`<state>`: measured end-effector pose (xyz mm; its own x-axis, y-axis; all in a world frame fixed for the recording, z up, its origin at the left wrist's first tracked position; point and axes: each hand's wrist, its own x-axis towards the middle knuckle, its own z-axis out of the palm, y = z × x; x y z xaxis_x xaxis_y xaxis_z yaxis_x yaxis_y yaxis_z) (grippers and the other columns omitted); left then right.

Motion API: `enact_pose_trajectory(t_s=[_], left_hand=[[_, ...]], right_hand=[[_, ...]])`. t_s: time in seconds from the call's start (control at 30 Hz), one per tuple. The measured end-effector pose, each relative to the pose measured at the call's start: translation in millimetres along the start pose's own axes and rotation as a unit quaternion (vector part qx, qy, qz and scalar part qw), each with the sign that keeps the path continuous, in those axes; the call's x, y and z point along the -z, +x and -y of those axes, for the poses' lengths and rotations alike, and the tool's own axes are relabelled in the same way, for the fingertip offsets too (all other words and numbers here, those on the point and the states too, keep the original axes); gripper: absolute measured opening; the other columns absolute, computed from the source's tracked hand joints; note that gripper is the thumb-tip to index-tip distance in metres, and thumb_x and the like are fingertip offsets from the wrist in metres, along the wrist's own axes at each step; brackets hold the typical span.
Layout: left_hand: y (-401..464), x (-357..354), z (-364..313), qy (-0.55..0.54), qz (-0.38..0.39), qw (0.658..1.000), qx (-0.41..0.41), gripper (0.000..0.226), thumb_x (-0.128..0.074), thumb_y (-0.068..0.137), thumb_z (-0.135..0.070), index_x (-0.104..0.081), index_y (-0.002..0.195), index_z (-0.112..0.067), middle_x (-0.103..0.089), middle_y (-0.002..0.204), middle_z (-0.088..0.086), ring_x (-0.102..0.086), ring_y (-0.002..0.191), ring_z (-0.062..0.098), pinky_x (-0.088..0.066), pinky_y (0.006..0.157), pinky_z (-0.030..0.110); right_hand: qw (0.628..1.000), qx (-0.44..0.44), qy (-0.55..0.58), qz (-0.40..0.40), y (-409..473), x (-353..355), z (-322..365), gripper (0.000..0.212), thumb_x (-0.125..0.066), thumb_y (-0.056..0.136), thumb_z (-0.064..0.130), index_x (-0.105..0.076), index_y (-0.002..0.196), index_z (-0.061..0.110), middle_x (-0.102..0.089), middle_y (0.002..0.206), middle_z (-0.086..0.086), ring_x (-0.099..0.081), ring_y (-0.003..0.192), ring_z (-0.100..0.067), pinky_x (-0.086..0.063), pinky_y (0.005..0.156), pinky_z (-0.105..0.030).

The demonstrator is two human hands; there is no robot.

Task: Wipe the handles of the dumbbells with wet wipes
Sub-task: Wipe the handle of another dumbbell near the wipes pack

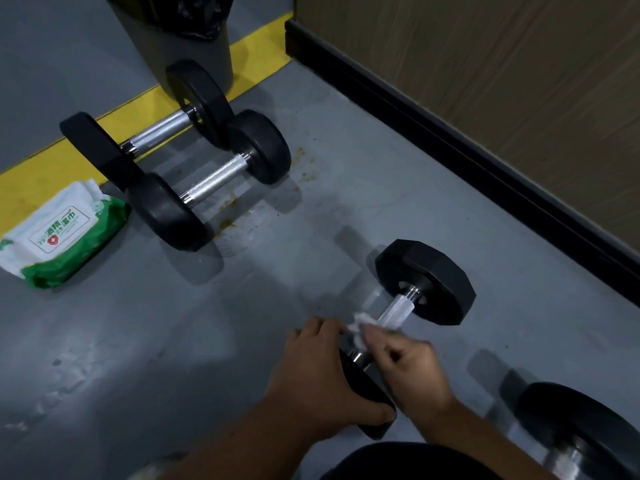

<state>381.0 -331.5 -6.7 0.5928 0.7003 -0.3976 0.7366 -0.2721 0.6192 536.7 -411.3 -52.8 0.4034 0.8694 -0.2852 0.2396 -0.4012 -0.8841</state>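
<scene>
Right hand (403, 367) is pinching a crumpled white wet wipe (360, 323) against the knurled steel handle (396, 311) of the near dumbbell (424, 282), fingers curled around the wipe. Left hand (317, 379) is clamped over that dumbbell's closer black head (372, 410), thumb wrapped under its edge, and it hides most of that head; the wipe covers the lower stretch of the handle.

Beyond this dumbbell, up and to the left, two more round-headed dumbbells (214, 178) lie side by side on the grey floor (138, 341), their heads touching, handles bare. The farther one (156, 131) sits over a yellow floor stripe (41, 174), right against the base of a dark bin (194, 39). Just left of that pair lies a green-and-white wet wipes pack (59, 237). To the right of the held dumbbell, another dumbbell (581, 431) is cut off by the frame's edge. A black skirting board (450, 133) runs behind, under a wood-look wall.
</scene>
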Motion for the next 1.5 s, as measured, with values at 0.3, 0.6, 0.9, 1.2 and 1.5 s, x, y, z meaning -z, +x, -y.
enact_pose_trajectory(t_s=[0.3,0.6,0.9,1.2,1.5], left_hand=[[-13.0,-11.3,-16.2,0.051,-0.006,0.999,0.0,0.092,-0.069,0.043,-0.077,-0.041,0.121,-0.038,-0.032,0.111,-0.023,-0.027,0.105,0.006,-0.042,0.084,0.02],[-25.3,-22.6,-36.8,0.125,0.029,0.992,-0.017,0.086,-0.056,0.055,-0.085,-0.042,0.126,-0.038,-0.033,0.122,-0.012,-0.024,0.119,0.017,-0.041,0.103,0.036],[-34.1,-32.6,-43.8,0.129,0.022,0.991,-0.025,0.079,-0.049,0.066,-0.077,-0.04,0.133,-0.037,-0.036,0.129,-0.009,-0.026,0.12,0.023,-0.04,0.104,0.042],[-15.7,-14.6,-39.0,0.06,0.117,0.989,0.069,0.111,-0.077,0.053,-0.074,-0.031,0.142,-0.026,-0.026,0.137,-0.003,-0.026,0.126,0.025,-0.036,0.108,0.035],[-7.1,-16.0,-33.5,-0.018,0.131,0.983,0.123,0.151,-0.077,0.018,-0.075,-0.028,0.15,-0.02,-0.029,0.15,-0.001,-0.04,0.136,0.03,-0.044,0.109,0.046]], right_hand=[[0.992,-0.027,-0.04,-0.115,19.9,34.1,0.4,0.022,-0.063,0.097,0.03,-0.074,0.116,0.035,-0.065,0.072,0.032,-0.063,0.068,0.012,-0.05,0.072,-0.015],[0.997,-0.015,-0.073,-0.01,0.4,43.2,-4.3,0.019,-0.066,0.096,0.029,-0.076,0.111,0.034,-0.076,0.102,0.019,-0.069,0.086,0.009,-0.056,0.083,-0.024],[0.987,-0.051,0.061,0.138,-29.4,27.4,-4.8,0.022,-0.067,0.095,0.024,-0.077,0.114,0.028,-0.074,0.118,0.008,-0.067,0.116,-0.011,-0.049,0.104,-0.034],[0.995,-0.069,0.054,-0.047,-18.9,30.2,-6.9,0.02,-0.067,0.096,0.017,-0.076,0.107,0.03,-0.072,0.089,0.03,-0.065,0.077,0.012,-0.05,0.078,-0.015],[0.984,-0.072,-0.102,-0.125,9.8,53.2,-4.0,0.018,-0.067,0.096,0.032,-0.077,0.112,0.032,-0.073,0.082,0.023,-0.06,0.063,0.012,-0.054,0.071,-0.022]])
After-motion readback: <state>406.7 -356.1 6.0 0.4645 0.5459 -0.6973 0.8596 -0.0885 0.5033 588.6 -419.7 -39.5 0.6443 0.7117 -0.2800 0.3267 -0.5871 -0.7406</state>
